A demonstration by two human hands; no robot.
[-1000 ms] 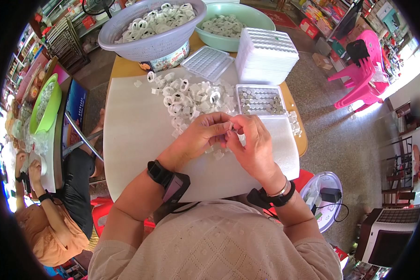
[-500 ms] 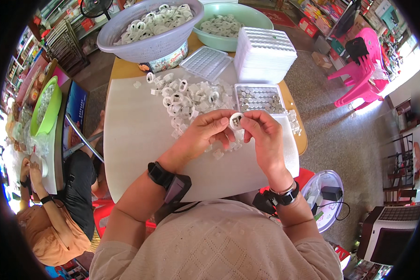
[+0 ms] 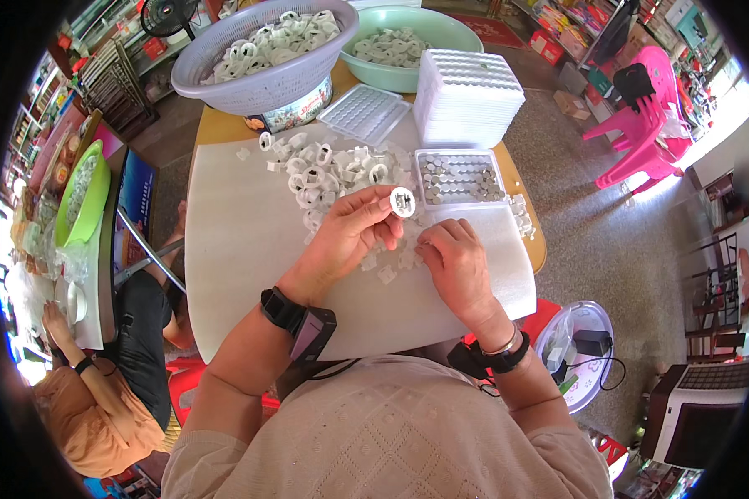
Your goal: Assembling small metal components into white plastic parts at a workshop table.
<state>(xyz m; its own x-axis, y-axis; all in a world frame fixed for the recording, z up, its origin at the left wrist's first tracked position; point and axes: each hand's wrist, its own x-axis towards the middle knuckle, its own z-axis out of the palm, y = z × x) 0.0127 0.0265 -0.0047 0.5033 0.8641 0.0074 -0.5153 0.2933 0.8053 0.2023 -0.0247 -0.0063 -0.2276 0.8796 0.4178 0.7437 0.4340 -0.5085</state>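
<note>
So the left hand (image 3: 351, 231) has a round white piece (image 3: 403, 202) pinched between thumb and fingers, held up above the middle of the table with its face showing, and there's something dark and metallic-looking set in it. The right hand (image 3: 455, 264) is a little lower and off to the right, fingers curled in with the tips close together, right by some small see-through bits (image 3: 387, 273) scattered on the white sheet (image 3: 241, 283); honestly can't tell if it's got hold of one. Just beyond the hands there's a messy heap of white rings (image 3: 312, 176), and to the right of that a clear tray (image 3: 464, 204) with silvery discs in it. Behind that tray is a tall stack of white trays (image 3: 468, 104), with a single tray (image 3: 364, 114) lying just left of the stack. Further back you've got a lilac colander (image 3: 283, 98) piled with more white rings and a pale green basin (image 3: 391, 77) holding lots of whitish pieces
</note>
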